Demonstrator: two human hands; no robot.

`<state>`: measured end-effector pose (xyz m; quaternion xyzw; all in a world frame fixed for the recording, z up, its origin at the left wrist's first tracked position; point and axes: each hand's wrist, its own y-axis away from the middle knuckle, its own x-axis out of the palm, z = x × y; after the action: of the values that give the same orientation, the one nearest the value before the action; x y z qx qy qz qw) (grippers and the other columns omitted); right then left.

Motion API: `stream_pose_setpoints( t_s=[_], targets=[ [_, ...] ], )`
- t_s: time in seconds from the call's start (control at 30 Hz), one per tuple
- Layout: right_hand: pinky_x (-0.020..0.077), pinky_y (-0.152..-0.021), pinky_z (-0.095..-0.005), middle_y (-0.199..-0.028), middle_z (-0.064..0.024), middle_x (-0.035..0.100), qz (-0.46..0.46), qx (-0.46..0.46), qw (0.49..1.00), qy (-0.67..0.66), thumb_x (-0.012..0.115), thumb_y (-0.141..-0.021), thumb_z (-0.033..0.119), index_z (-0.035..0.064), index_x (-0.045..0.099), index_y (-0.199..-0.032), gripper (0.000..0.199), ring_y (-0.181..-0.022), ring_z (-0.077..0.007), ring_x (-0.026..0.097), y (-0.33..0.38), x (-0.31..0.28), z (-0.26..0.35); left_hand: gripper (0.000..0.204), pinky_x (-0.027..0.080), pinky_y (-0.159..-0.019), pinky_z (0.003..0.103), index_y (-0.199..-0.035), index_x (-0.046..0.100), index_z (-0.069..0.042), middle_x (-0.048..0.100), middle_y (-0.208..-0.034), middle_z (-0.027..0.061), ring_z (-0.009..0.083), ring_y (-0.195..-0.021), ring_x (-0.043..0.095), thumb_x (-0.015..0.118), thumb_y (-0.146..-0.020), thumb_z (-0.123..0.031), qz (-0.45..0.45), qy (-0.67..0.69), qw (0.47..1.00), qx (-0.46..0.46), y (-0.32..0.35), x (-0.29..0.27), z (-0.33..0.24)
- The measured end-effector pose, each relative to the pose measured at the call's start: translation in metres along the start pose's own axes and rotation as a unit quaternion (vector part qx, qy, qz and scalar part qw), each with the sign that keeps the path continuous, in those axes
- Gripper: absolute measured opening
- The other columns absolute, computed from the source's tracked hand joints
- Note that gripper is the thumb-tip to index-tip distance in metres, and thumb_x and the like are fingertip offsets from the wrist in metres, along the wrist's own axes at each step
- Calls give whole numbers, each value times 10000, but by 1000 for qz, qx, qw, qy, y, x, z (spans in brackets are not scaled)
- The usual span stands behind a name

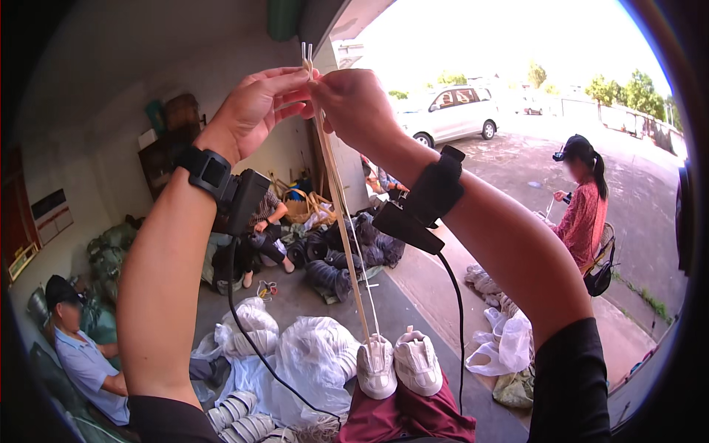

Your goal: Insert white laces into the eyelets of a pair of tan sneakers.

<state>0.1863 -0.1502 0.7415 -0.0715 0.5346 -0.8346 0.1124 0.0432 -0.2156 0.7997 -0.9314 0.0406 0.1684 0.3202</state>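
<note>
Both my arms are raised, and my hands meet high in the middle around a bundle of long cream cords (pixel 339 203) that look like shoelaces. Two stiff, pale tips stick up above my fingers. My left hand (pixel 255 107) pinches the bundle near its top between thumb and forefinger, its other fingers loosely bent. Just below the tips, my right hand (pixel 356 101) is closed around the cords. The strands hang taut down toward my white shoes (pixel 377 368); a thinner white string (pixel 360 255) dangles beside them. Where the lower ends are fastened, I cannot tell.
White plastic-wrapped coils (pixel 314 351) lie left of my feet, dark bundles (pixel 336 273) farther ahead. A person in a light blue shirt (pixel 85 362) sits at left, another (pixel 266 221) behind. At right, someone in a red patterned top (pixel 583 214) sits near white plastic bags (pixel 506 340).
</note>
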Motion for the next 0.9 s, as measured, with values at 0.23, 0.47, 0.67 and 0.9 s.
stream_pose_setpoints(
  t_s=[0.23, 0.47, 0.67, 0.9],
  targets=[
    [509, -599, -361, -647, -135, 657, -4, -12, 1000, 0, 583, -864, 172, -12, 658, -742, 233, -628, -244, 667, -4, 2, 0, 202, 457, -822, 282, -1029, 667, -87, 662, -982, -1, 112, -921, 575, 619, -910, -244, -19, 19, 1000, 11, 1, 8, -3],
    [503, -623, -388, -671, -166, 649, -14, -14, 1000, 1, 596, -851, 164, -17, 655, -746, 217, -655, -278, 663, -6, 2, 1, 212, 481, -816, 279, -1066, 648, -63, 674, -1007, 20, 107, -924, 601, 626, -907, -201, -30, 41, 998, 27, -1, 6, -2],
    [499, -630, -401, -681, -196, 631, -21, -15, 1000, 4, 601, -842, 161, -16, 654, -757, 203, -671, -317, 653, -8, 3, -1, 202, 485, -826, 279, -1063, 647, -69, 673, -1002, 15, 106, -922, 601, 622, -910, -198, -25, 55, 998, 31, -1, 9, -2],
    [505, -624, -379, -684, -176, 646, -17, -21, 999, -22, 608, -848, 172, -15, 664, -778, 207, -647, -292, 655, 0, 7, -5, 194, 484, -819, 266, -1047, 651, -74, 673, -983, 14, 96, -902, 599, 618, -915, -213, -25, 62, 997, 24, 1, 6, 8]
  ],
)
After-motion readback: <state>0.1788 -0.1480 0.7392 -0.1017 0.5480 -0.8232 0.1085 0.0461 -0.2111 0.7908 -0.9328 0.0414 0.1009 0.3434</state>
